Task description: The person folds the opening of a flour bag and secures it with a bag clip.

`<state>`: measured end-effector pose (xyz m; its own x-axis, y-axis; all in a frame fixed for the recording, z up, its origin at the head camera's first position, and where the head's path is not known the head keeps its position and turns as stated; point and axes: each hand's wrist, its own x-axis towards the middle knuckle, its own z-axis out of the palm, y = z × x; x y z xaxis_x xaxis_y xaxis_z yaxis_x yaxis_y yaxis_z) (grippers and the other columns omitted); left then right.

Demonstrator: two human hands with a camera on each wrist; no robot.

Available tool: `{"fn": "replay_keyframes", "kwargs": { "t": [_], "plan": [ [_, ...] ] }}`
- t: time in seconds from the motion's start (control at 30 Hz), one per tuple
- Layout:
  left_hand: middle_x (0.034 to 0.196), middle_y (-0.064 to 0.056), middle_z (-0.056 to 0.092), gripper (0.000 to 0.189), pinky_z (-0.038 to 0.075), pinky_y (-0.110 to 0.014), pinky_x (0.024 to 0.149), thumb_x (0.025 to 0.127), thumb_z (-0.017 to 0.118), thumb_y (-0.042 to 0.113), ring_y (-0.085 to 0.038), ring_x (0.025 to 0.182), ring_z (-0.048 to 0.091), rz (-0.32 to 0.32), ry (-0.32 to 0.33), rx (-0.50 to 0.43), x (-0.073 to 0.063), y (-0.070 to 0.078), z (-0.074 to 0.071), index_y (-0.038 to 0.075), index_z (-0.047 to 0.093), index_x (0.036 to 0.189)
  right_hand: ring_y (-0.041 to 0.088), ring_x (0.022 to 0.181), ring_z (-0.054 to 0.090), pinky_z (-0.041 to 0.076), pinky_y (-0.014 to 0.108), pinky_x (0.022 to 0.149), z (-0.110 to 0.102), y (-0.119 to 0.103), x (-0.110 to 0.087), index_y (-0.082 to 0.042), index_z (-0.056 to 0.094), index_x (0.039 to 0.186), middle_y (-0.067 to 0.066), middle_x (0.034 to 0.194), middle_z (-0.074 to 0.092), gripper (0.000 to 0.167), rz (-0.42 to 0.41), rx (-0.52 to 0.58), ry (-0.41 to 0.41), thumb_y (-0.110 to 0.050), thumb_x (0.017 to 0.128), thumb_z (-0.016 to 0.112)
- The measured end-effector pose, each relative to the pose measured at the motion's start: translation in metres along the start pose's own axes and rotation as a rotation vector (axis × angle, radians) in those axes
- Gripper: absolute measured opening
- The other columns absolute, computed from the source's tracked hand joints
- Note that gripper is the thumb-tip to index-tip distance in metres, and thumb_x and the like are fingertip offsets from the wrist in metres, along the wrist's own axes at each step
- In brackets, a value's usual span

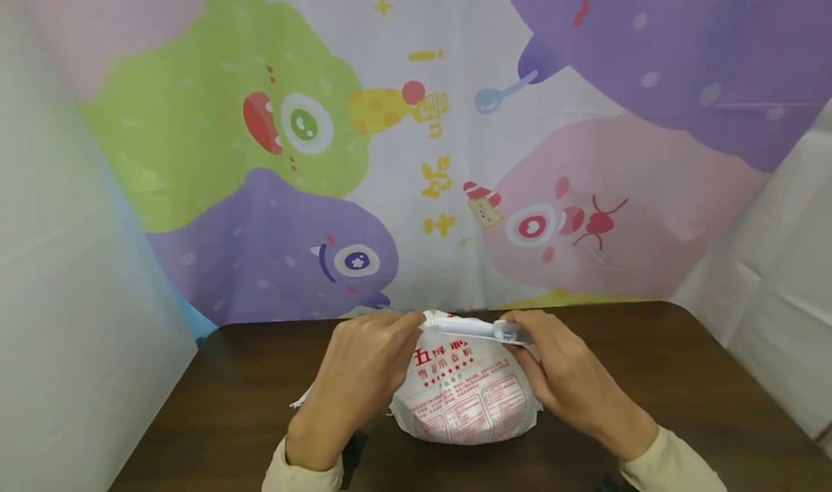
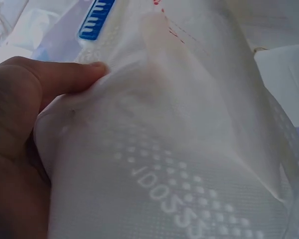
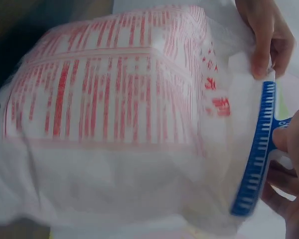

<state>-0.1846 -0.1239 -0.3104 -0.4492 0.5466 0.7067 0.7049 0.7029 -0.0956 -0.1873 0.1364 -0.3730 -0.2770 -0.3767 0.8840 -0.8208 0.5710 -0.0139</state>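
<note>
A white flour bag (image 1: 463, 398) printed in red stands on the dark table, its top gathered upward between both hands. My left hand (image 1: 364, 362) pinches the left end of the bag's top edge between thumb and fingers. Across that top edge lies a long bag clip (image 1: 471, 329); in the right wrist view its ridged strip (image 3: 255, 154) looks blue. My right hand (image 1: 568, 365) grips the clip near its right end, thumb on the blue part. The left wrist view shows the bag's embossed film (image 2: 164, 164) close up, with the clip's end (image 2: 95, 21) beyond the thumb.
The dark brown table (image 1: 702, 391) runs back to a cloth backdrop (image 1: 455, 275) with cartoon figures. White cloth sides (image 1: 58, 261) flank the table at left and right. A dark object (image 1: 353, 452), partly hidden, shows by the left wrist.
</note>
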Motion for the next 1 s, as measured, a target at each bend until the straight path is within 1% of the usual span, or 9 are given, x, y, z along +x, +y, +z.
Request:
{"fn": "replay_keyframes", "kwargs": {
  "t": [0.1,0.17,0.27,0.37,0.47,0.6,0.7,0.87,1.0],
  "plan": [
    [0.059,0.009,0.048,0.011,0.038,-0.027,0.046,0.09,0.066,0.006,-0.01,0.05,0.045,0.011,-0.002,0.005,0.001,0.001,-0.004,0.015,0.064,0.083,0.018,0.093,0.062,0.05,0.03,0.08,0.002,-0.003,0.007,0.007,0.058,0.119,0.01,0.11,0.063,0.038,-0.001,0.033,-0.002,-0.028,0.106,0.047],
    [0.058,0.009,0.046,0.012,0.037,-0.027,0.046,0.09,0.065,0.006,-0.01,0.05,0.045,0.014,-0.013,0.006,0.002,0.001,-0.005,0.015,0.063,0.083,0.019,0.093,0.063,0.052,0.032,0.078,0.003,-0.003,0.01,0.007,0.057,0.119,0.011,0.109,0.063,0.039,0.007,0.054,-0.023,-0.028,0.106,0.048],
    [0.061,0.009,0.051,0.01,0.04,-0.029,0.048,0.09,0.066,0.007,-0.01,0.052,0.049,0.002,-0.032,-0.008,0.002,0.001,-0.006,0.016,0.067,0.087,0.02,0.095,0.063,0.053,0.034,0.08,0.0,-0.003,0.011,0.007,0.056,0.121,0.011,0.109,0.063,0.04,0.037,0.069,-0.079,-0.029,0.106,0.047],
    [0.064,0.01,0.055,0.01,0.043,-0.029,0.049,0.091,0.067,0.007,-0.009,0.054,0.051,-0.01,-0.043,-0.032,0.0,0.001,-0.006,0.015,0.072,0.093,0.023,0.098,0.063,0.051,0.035,0.085,-0.003,-0.003,0.009,0.006,0.057,0.122,0.012,0.11,0.063,0.041,0.047,0.052,-0.124,-0.03,0.106,0.044],
    [0.061,0.01,0.049,0.011,0.039,-0.027,0.047,0.092,0.065,0.007,-0.008,0.052,0.046,-0.011,-0.043,-0.038,-0.001,0.001,-0.006,0.016,0.069,0.088,0.024,0.098,0.063,0.05,0.035,0.087,-0.002,-0.002,0.009,0.006,0.058,0.121,0.012,0.109,0.064,0.04,-0.009,0.014,-0.107,-0.028,0.107,0.043],
    [0.058,0.009,0.039,0.021,0.033,-0.025,0.046,0.092,0.062,0.005,-0.008,0.05,0.038,0.01,-0.038,-0.02,0.0,0.002,-0.005,0.017,0.057,0.076,0.024,0.097,0.062,0.05,0.034,0.087,0.0,0.0,0.011,0.006,0.06,0.121,0.011,0.11,0.064,0.038,-0.079,-0.013,-0.085,-0.024,0.108,0.041],
    [0.057,0.009,0.037,0.024,0.032,-0.025,0.046,0.092,0.061,0.005,-0.007,0.05,0.037,0.019,-0.046,-0.015,0.0,0.003,-0.006,0.018,0.054,0.074,0.021,0.098,0.062,0.049,0.029,0.088,0.0,0.003,0.011,0.004,0.061,0.123,0.009,0.112,0.063,0.038,-0.074,0.022,-0.09,-0.024,0.108,0.041],
    [0.057,0.011,0.035,0.021,0.029,-0.023,0.046,0.091,0.065,0.005,-0.005,0.05,0.035,-0.002,-0.079,-0.04,0.0,0.003,-0.008,0.018,0.057,0.077,0.019,0.1,0.061,0.047,0.023,0.092,0.001,0.006,0.007,0.005,0.06,0.122,0.009,0.113,0.063,0.037,-0.054,0.078,-0.087,-0.025,0.107,0.043],
    [0.057,0.011,0.032,0.028,0.027,-0.022,0.046,0.091,0.064,0.005,-0.005,0.05,0.033,-0.003,-0.091,-0.033,-0.001,0.003,-0.009,0.019,0.051,0.072,0.02,0.101,0.061,0.043,0.021,0.098,0.001,0.007,0.003,0.007,0.059,0.12,0.01,0.112,0.063,0.038,-0.037,0.08,-0.077,-0.025,0.107,0.043]
  ]
}}
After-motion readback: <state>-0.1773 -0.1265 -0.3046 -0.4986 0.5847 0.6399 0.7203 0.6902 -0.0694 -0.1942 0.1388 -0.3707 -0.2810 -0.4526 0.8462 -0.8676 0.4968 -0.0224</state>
